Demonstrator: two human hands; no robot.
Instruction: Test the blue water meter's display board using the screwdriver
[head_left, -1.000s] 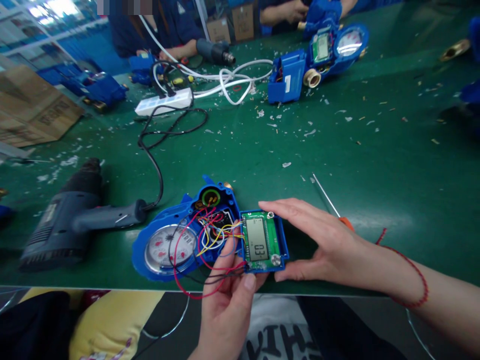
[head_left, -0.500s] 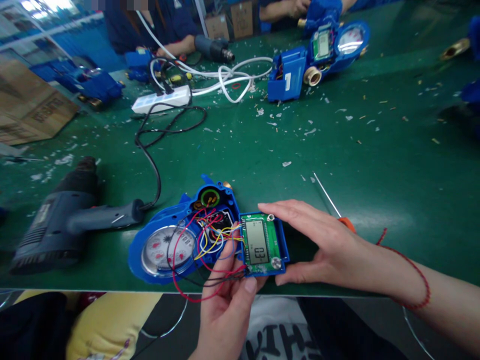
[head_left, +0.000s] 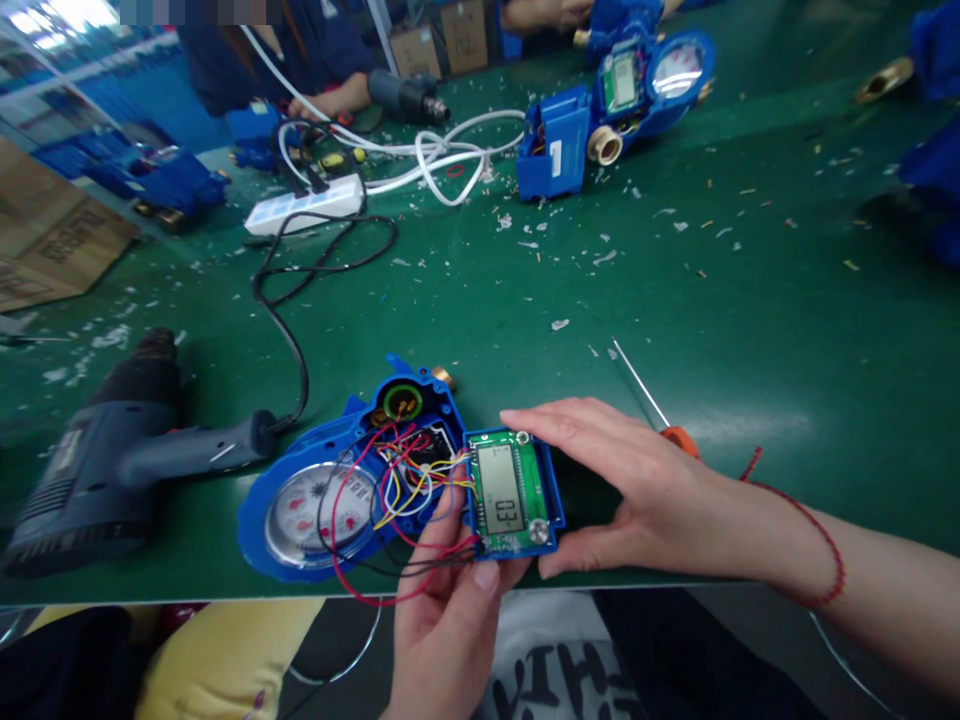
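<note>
An opened blue water meter (head_left: 330,500) lies at the near edge of the green table (head_left: 787,330), its round dial facing up and coloured wires (head_left: 397,490) spilling out. The wires lead to a small blue module with a green circuit board and an LCD screen (head_left: 510,492). My right hand (head_left: 637,490) grips this module from the right, fingers along its top edge and thumb under its bottom edge. My left hand (head_left: 450,620) comes up from below and pinches the module's lower left corner and the wires there.
A dark heat gun (head_left: 112,465) lies at the left, its black cord running to a white power strip (head_left: 296,205). A screwdriver with an orange handle (head_left: 652,400) lies behind my right hand. Another open blue meter (head_left: 600,110) sits far across; other people's hands work there. Scraps litter the table.
The view has drifted slightly, so everything sits a little lower and to the left. Both hands keep the same hold on the module.
</note>
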